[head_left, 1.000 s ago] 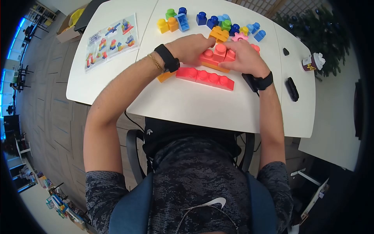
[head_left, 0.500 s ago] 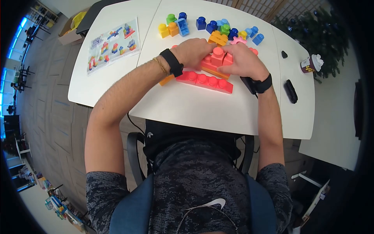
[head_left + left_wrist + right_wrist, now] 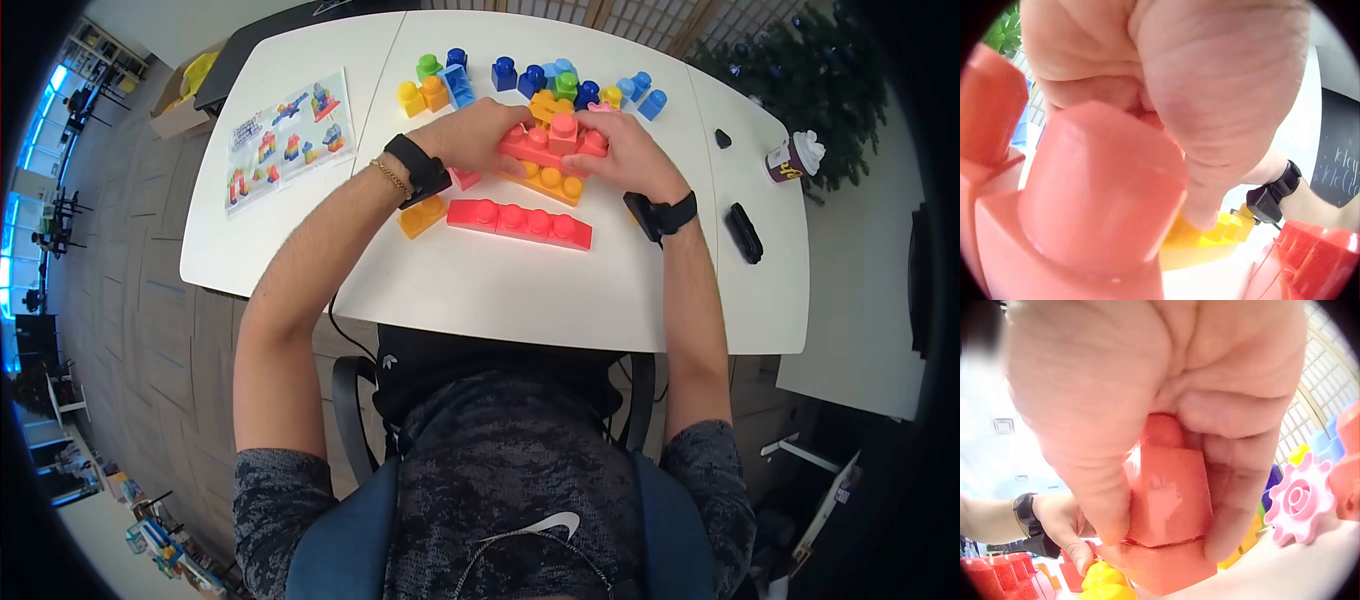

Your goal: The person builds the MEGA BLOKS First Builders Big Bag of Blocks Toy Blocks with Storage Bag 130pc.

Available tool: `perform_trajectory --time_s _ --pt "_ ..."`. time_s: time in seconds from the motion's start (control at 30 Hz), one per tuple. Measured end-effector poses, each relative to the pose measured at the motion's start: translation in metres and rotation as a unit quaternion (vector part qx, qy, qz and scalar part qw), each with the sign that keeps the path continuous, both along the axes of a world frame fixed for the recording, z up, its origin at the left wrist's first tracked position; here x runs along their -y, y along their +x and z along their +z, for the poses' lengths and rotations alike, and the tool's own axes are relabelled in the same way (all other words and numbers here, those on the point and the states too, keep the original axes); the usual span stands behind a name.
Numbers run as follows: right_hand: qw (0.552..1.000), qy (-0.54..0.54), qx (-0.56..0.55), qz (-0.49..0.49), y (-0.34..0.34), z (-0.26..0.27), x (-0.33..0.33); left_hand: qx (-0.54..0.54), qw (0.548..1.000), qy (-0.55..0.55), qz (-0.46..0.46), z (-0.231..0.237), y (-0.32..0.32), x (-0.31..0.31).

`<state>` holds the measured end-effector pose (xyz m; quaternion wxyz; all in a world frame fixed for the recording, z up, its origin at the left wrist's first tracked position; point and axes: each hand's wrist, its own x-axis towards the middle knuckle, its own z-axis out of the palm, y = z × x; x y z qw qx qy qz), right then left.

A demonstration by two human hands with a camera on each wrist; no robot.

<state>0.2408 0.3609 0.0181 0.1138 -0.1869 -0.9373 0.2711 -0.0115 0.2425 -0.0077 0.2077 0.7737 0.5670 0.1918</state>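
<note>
Two hands are at the yellow bar (image 3: 553,184). Right hand (image 3: 628,156) grips red blocks (image 3: 562,138); hold of left hand (image 3: 476,136) cannot be determined. Red strip (image 3: 520,225) lies nearside of the bar.

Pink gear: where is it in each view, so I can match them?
Head: pink gear peeks out beyond the right hand.
Left wrist: not visible.
Right wrist: right side, beside the fingers.
Shared landmark: red studded row; head, near centre; left wrist, lower right; right wrist, lower left.
</note>
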Motion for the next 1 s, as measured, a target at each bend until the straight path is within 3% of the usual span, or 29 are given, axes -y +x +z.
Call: perform_trajectory --time_s 0.13,0.23,0.3,0.43,0.53,0.67,0.73,0.8,1.0 --pt "0.999 -0.012 -0.035 -0.009 0.000 -0.005 0.002 -0.011 0.999 0.009 0.052 0.003 -0.006 0.003" --pt "0.998 -0.016 -0.051 -0.015 -0.003 -0.010 0.002 0.032 0.984 0.173 0.003 0.007 -0.009 0.000" --pt "0.993 0.062 -0.099 -0.003 -0.004 -0.016 0.001 0.002 0.990 0.143 -0.003 0.010 -0.004 -0.002" --pt "0.987 0.016 -0.160 -0.004 -0.008 -0.003 0.008 -0.006 0.998 0.064 0.016 0.000 0.004 -0.007" --pt "0.988 0.023 -0.142 -0.051 -0.001 -0.001 0.006 0.002 0.989 0.139 0.049 -0.007 -0.001 -0.003" --pt "0.993 -0.011 -0.112 -0.044 0.021 -0.006 0.014 -0.020 0.988 0.120 0.096 0.010 -0.027 0.020" --pt "0.993 -0.030 -0.101 -0.051 0.033 -0.011 0.022 -0.087 0.982 0.132 0.102 0.016 -0.042 0.041" --pt "0.995 0.027 -0.091 -0.044 0.047 -0.018 0.024 -0.078 0.986 0.116 0.091 0.020 -0.050 0.064" --pt "0.994 0.036 0.002 -0.105 0.074 -0.025 0.046 -0.063 0.995 0.042 0.068 0.011 -0.060 0.094"
